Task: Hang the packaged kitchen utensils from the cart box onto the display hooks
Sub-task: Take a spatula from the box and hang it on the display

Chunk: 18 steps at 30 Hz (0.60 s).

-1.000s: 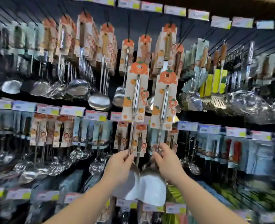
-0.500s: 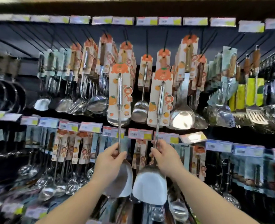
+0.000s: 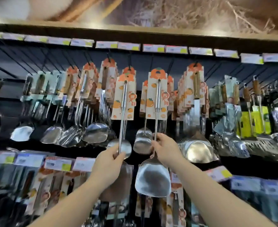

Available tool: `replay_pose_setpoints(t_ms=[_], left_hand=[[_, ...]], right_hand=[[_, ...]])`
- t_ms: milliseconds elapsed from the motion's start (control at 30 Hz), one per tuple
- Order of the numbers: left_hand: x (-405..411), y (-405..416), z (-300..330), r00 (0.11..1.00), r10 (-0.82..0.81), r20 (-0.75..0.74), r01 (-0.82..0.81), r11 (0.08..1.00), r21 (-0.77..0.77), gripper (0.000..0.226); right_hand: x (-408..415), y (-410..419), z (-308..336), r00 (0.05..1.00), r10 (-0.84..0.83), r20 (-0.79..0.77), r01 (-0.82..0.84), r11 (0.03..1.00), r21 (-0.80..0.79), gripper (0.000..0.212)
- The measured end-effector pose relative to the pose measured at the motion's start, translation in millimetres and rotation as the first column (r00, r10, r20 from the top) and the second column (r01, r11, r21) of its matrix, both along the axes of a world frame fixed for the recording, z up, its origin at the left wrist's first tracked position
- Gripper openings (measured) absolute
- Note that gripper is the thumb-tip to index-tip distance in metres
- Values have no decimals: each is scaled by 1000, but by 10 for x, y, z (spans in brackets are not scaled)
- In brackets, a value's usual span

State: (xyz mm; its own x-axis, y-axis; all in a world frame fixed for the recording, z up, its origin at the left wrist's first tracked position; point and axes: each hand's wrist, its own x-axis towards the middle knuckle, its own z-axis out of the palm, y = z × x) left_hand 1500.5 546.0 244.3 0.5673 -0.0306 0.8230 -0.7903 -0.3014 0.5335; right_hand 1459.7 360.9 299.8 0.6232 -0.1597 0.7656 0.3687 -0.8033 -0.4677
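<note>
Two packaged steel spatulas with orange-patterned cards are held up in front of the display wall. My left hand [image 3: 109, 158] grips the shaft of the left spatula [image 3: 123, 102]; its card top sits level with a black hook [image 3: 129, 63] carrying a matching card. My right hand [image 3: 165, 150] grips the shaft of the right spatula [image 3: 153, 178], whose wide blade hangs below my hand. Its card [image 3: 157, 95] reaches up beside another hook [image 3: 170, 66]. Whether either card is on a hook I cannot tell. The cart box is out of view.
The black slat wall holds rows of hung ladles and spatulas [image 3: 95, 131], packed close on both sides. Yellow-packaged slotted turners [image 3: 252, 125] hang at right. Price tag strips [image 3: 153, 47] run above and below [image 3: 58, 163]. A wooden ledge [image 3: 135, 29] tops the display.
Both hands have raised the two spatulas higher toward the top row of hooks, and the view has tilted upward, now showing the ledge above the display.
</note>
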Motion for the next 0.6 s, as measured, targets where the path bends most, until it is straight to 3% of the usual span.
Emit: replay_pose_setpoints(t_ms=[300,433,600], left_hand=[[518,373,386,993,26,115,-31,999,43,19],[609,339,505,992,-20,127,16,1000,27,32],[759,213,531,987,-48,156,45,999,19,13]], right_hand=[[515,189,571,997,-63,32,61,995,76,18],[631,165,819,995,-79,62,72,992,99,19],[779,84,970,994,-55,91,50,997,60,32]])
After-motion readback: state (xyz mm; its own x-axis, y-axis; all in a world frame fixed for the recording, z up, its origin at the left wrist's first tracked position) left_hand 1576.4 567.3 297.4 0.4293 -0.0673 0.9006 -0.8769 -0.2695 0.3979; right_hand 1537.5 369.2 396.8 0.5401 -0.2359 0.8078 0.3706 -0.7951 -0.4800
